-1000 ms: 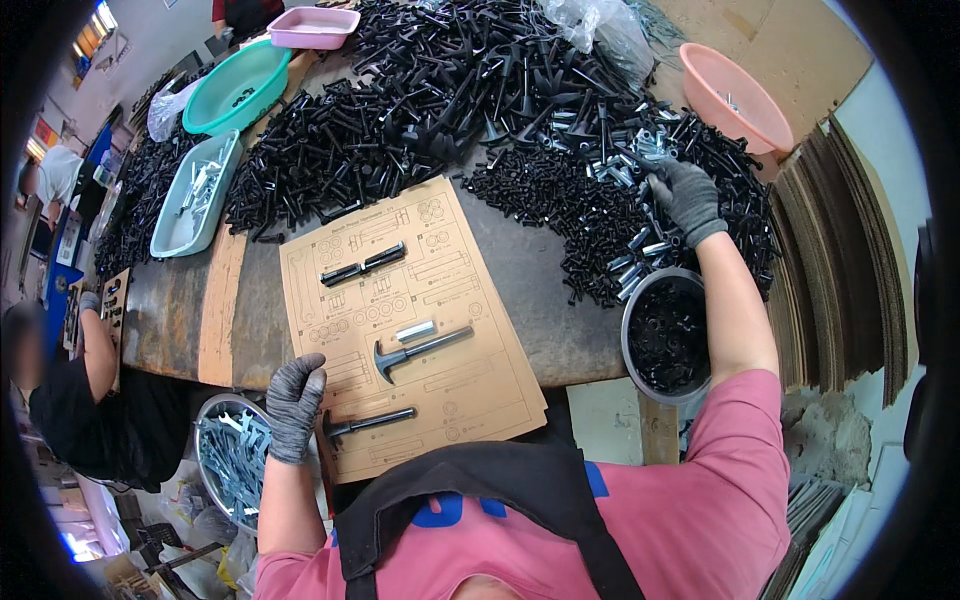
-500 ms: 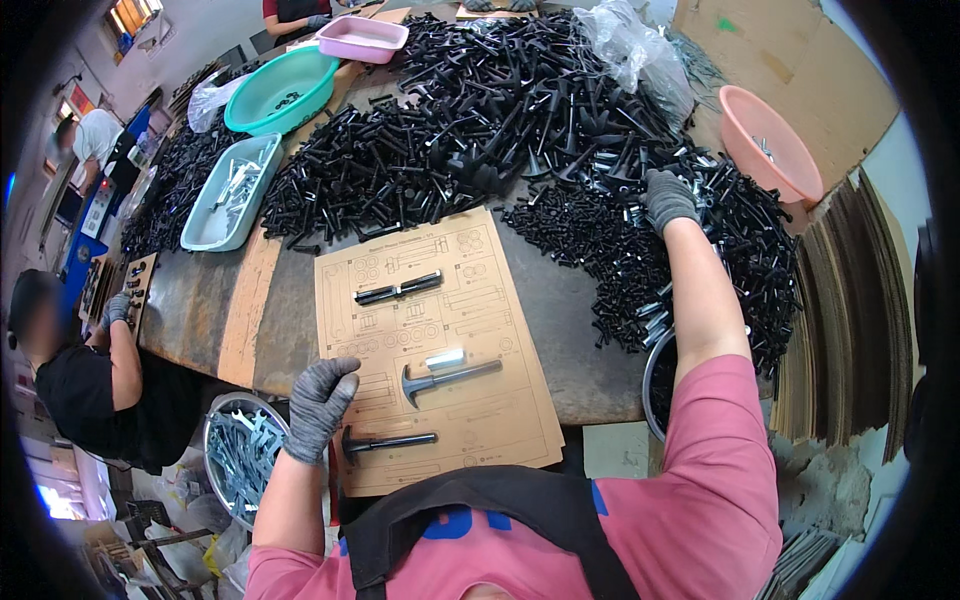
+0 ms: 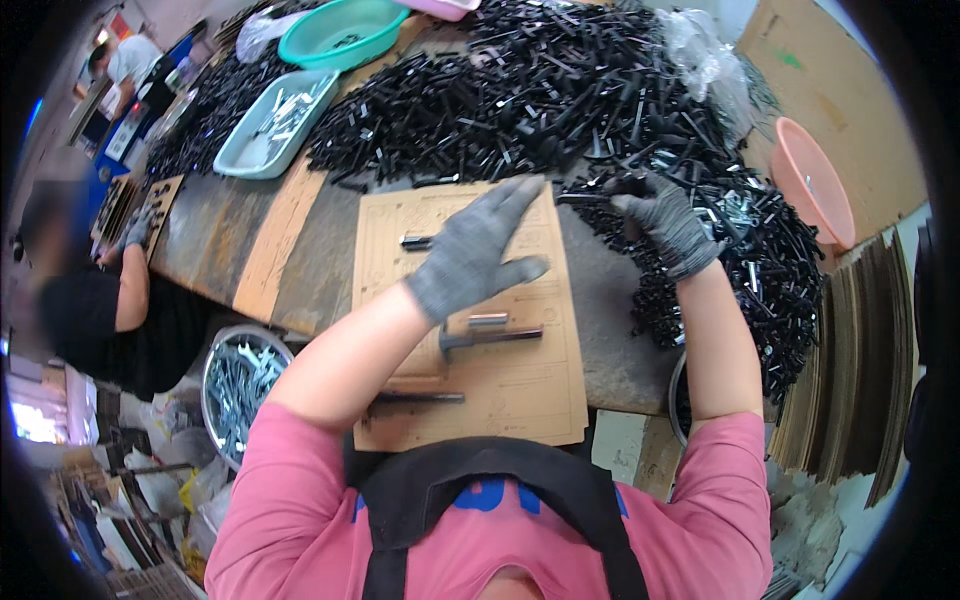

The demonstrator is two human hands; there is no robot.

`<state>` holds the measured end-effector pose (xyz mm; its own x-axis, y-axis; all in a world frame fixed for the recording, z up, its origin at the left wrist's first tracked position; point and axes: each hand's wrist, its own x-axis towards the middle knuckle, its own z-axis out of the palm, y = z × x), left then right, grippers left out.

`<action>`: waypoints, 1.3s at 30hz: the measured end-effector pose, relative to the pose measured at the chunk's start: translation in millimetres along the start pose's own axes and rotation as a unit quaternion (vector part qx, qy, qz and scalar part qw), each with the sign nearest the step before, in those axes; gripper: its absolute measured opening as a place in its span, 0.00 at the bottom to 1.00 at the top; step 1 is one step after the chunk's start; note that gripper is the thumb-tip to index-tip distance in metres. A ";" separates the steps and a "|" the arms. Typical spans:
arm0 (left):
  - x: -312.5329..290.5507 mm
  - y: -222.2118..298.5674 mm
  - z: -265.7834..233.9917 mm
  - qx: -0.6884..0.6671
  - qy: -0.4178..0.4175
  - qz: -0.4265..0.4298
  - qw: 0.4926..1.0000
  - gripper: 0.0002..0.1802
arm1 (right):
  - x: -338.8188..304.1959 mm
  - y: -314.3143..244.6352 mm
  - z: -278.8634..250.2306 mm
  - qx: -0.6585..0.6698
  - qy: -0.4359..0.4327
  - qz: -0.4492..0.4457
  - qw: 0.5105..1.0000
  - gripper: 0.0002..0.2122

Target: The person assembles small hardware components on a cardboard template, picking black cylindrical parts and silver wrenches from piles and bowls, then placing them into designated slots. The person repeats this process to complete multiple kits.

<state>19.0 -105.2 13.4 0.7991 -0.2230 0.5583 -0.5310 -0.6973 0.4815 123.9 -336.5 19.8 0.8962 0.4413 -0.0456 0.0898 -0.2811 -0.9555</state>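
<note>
My left hand (image 3: 480, 250), in a grey knit glove, is over the printed cardboard sheet (image 3: 530, 390) with its fingers stretched out and the thumb apart. It partly hides a dark rod (image 3: 415, 243) lying there. Closer to me on the sheet are a short silver cylinder (image 3: 488, 320), a T-headed dark rod (image 3: 505, 336) and another dark rod (image 3: 425, 398). My right hand (image 3: 668, 225), gloved alike, is at the near edge of the black bolt heap (image 3: 470, 125). Its fingers are curled around a dark T-headed rod (image 3: 580, 198) whose shaft points left.
A blue tray (image 3: 235, 150) with silver parts and a green basin (image 3: 310, 40) stand back left. A pink basin (image 3: 815, 190) is at the right. Wrenches fill a metal bowl (image 3: 240, 385) at lower left. A co-worker's gloved hand (image 3: 140, 225) is at the table's left edge.
My left hand has moved up and right over the sheet, its fingers straightening. The right hand has drawn slightly back from the heap with a dark rod in it. The view has shifted.
</note>
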 end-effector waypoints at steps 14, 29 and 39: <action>-14.5 -28.1 36.0 -0.274 -0.022 -0.269 0.923 0.19 | 5.4 33.5 127.0 0.477 -0.058 0.062 0.875 0.12; -22.7 -64.6 38.1 0.149 -0.328 -0.165 0.918 0.18 | -21.0 33.2 103.3 -0.102 -0.050 0.161 0.980 0.13; -30.2 -56.1 44.3 0.158 -0.292 -0.158 0.930 0.20 | -39.5 52.8 102.4 -0.323 -0.040 0.055 0.944 0.23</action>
<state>37.1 -89.5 -60.5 0.9670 -0.2404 -0.0838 -0.2078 -0.9355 0.2858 48.7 -281.6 -58.6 0.8823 0.4350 -0.1796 0.2679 -0.7780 -0.5682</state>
